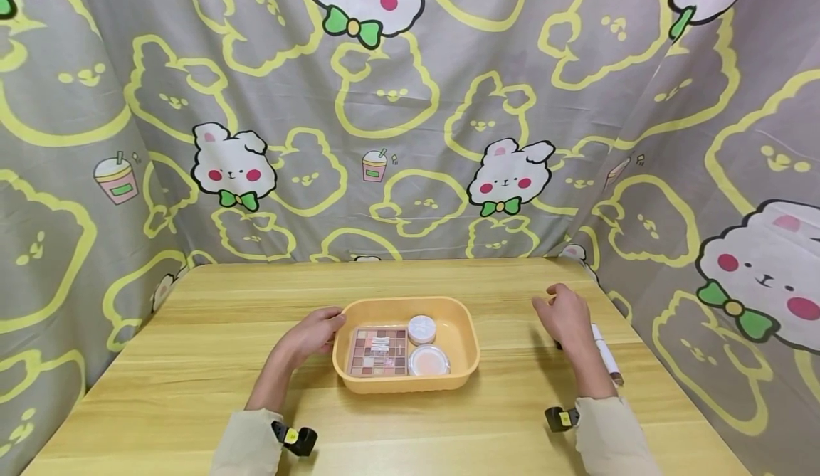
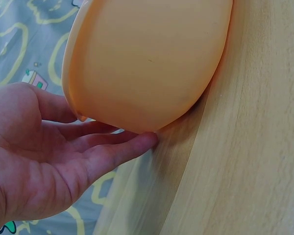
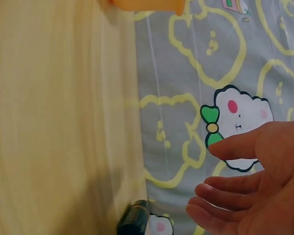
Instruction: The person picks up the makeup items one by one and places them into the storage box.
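A shallow orange plastic basin (image 1: 464, 383) stands on the table. Inside lie a square eyeshadow palette (image 1: 378, 353), a small round white jar (image 1: 421, 329) and a round compact (image 1: 429, 361) with a clear rim. My left hand (image 1: 314, 334) grips the basin's left end; in the left wrist view the thumb (image 2: 56, 107) is at the rim and the other fingers lie against the outer wall. To the right, my right hand (image 1: 565, 316) hovers over the table holding nothing, its fingers (image 3: 225, 196) loosely bent in the right wrist view.
Beneath the right forearm lies a white tube (image 1: 607, 362) with a brown end. A dark cylindrical item (image 3: 134, 218), mostly cut off, is near the table edge below the right hand. The wooden table (image 1: 160, 390) meets a patterned curtain (image 1: 410, 198) at the back and sides.
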Demonstrator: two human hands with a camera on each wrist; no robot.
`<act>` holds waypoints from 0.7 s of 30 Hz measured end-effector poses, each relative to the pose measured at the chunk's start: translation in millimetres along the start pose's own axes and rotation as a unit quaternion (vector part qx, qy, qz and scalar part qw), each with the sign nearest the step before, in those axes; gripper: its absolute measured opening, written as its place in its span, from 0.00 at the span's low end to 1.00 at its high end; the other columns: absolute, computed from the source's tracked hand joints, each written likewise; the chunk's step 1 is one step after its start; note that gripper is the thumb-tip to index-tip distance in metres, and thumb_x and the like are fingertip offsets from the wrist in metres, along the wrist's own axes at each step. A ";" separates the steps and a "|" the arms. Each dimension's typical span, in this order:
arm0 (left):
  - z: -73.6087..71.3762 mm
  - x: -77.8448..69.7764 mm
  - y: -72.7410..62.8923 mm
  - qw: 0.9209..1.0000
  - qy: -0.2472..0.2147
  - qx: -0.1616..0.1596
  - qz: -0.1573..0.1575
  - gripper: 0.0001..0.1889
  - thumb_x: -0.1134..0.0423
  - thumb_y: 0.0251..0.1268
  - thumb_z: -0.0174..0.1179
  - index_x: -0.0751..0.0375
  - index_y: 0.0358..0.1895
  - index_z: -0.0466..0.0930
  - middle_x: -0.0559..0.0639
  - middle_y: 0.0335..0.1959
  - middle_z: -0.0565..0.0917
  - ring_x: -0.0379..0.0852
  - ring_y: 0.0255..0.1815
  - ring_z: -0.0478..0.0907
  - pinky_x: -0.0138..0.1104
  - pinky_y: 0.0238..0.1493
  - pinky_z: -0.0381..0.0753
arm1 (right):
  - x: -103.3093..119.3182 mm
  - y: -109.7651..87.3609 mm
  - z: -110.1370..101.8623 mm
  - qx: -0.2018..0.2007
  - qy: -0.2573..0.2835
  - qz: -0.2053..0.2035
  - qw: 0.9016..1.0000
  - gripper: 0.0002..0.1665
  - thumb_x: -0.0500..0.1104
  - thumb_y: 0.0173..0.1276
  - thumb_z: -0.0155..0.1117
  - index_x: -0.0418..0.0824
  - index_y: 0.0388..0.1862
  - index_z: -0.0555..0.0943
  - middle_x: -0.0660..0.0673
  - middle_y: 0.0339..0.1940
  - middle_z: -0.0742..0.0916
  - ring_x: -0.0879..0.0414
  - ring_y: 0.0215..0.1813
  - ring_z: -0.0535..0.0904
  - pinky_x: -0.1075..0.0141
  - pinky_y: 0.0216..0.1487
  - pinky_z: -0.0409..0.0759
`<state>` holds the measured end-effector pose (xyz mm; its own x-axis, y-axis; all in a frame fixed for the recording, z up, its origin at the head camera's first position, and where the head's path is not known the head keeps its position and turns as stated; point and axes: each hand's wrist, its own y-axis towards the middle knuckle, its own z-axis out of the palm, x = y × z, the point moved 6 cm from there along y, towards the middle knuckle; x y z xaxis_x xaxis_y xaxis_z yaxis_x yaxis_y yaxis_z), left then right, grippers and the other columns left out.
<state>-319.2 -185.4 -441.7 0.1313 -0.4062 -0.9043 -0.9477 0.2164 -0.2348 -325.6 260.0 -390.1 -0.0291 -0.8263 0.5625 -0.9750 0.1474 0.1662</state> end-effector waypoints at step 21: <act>1.2 -2.0 0.4 1.000 -0.004 0.016 0.011 0.27 0.59 0.83 0.40 0.74 0.74 0.60 0.71 0.65 0.76 0.59 0.63 0.78 0.46 0.53 0.84 | -26.4 3.4 15.9 0.015 -0.036 0.022 0.999 0.29 0.38 0.67 0.54 0.20 0.62 0.72 0.21 0.54 0.82 0.24 0.55 0.76 0.39 0.54 0.77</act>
<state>-319.4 -183.4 -440.4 0.1121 -0.3946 -0.9120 -0.9409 0.2530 -0.2251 -331.6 273.6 -417.2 -0.0868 -0.8562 0.5093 -0.9786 0.1691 0.1176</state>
